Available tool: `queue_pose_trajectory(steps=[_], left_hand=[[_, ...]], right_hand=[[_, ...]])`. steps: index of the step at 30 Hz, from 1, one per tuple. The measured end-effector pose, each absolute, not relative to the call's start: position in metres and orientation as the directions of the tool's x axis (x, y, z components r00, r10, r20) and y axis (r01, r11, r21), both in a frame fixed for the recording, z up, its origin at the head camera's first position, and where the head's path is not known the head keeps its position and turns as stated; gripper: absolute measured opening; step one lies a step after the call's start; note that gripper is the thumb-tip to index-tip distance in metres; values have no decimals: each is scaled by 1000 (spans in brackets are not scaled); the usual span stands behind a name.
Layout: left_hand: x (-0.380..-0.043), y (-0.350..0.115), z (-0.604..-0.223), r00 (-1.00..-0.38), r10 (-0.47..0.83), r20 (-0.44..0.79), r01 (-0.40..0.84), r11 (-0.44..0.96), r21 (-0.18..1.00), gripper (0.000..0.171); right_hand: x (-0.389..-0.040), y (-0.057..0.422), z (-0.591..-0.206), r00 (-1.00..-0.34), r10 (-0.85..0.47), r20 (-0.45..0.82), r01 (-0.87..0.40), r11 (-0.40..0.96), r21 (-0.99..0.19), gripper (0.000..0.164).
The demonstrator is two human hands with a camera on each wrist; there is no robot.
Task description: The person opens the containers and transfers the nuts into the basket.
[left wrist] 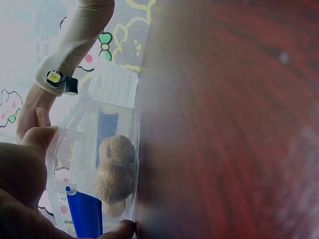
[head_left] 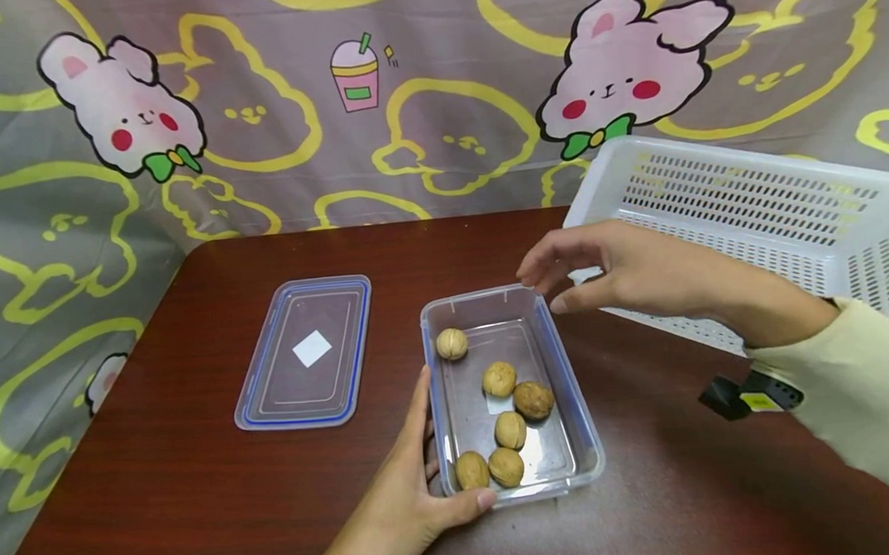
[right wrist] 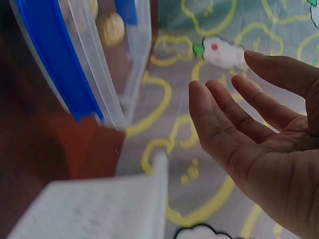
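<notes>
A clear plastic container [head_left: 571, 375] stands uncovered on the table with several walnuts [head_left: 499, 380] inside, most of them toward its near end. My left hand [head_left: 398, 499] grips its near left corner, thumb over the near rim and fingers along the left wall. In the left wrist view, the thumb of the left hand [left wrist: 20, 174] lies against the container's wall [left wrist: 62, 164]. Beside the far right corner, my right hand [head_left: 630, 269] hovers with loosely bent fingers. Nothing is in the right hand [right wrist: 269, 129] in its wrist view, where thumb and fingers are spread apart.
To the left lies a clear lid [head_left: 304, 387] with a blue seal and a white label. A white perforated basket [head_left: 746, 194] stands at the back right, behind the right forearm. A patterned cloth [head_left: 256, 62] hangs behind the dark red table [head_left: 162, 455].
</notes>
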State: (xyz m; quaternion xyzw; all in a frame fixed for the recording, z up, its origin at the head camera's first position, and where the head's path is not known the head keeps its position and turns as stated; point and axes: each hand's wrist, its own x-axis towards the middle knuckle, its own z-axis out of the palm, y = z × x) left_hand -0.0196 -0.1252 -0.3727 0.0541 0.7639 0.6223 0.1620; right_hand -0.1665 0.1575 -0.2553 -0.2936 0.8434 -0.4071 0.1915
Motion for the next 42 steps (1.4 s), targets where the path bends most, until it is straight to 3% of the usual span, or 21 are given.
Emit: queue_pose_trajectory(steps=[11,20,32,42], left_hand=[[-20,-126,-371,-942,282,-183,-114,243,963,135],[-21,-126,-372,-939,288,-189,-106,281,954,136],[-20,-126,-372,-940,291,-181,-92,295,951,134],[-20,-126,-372,-941,292,-173,-86,286,954,133]], right_hand=[[-149,124,-286,-564,-810,-160,-235,343,-910,32],[-140,95,-313,-438,-864,-247,-139,336,-932,35],[-131,70,-333,-406,-827,-388,55,402,-914,35],[-128,62,-337,-375,-831,-411,61,420,-905,22]])
